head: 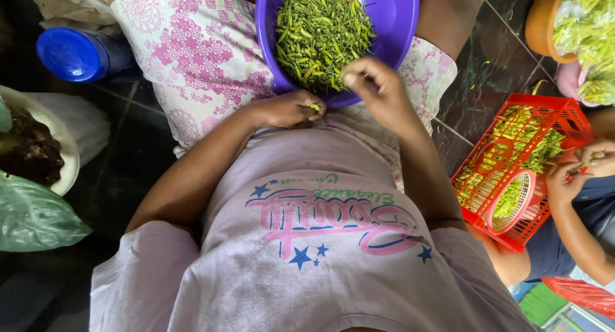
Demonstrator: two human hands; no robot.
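Head view, looking straight down at my lap.

Counts: one purple bowl [397, 24], one red crate [564, 117], one orange bowl [541, 18], one blue lid [72, 54], one white plate [67, 156]. Two hands of mine, two of a co-worker's at the right edge.

My left hand [291, 109]: forearm angled in from lower left, hand resting on my lap just under the bowl rim, fingers curled shut, pinching one small green bud [315, 106] at the fingertips.

My right hand [378, 82]: forearm comes up from lower right, wrist bent over the bowl's near rim, fingertips bunched together at the edge of the pile. Can't tell if anything is between them.

Containers: the purple bowl sits on my lap on the pink-patterned cloth [192, 56], holding a heap of slim green buds [320, 34]. The red crate is on the dark tile floor to my right, with more green buds in it plus a small round red basket [522, 200], also holding some. The orange bowl, top right, holds pale green pieces. The white plate, left, has something dark brown on it.

Co-worker's hands [580, 168] are close together over the crate's right edge, fingering a green piece.
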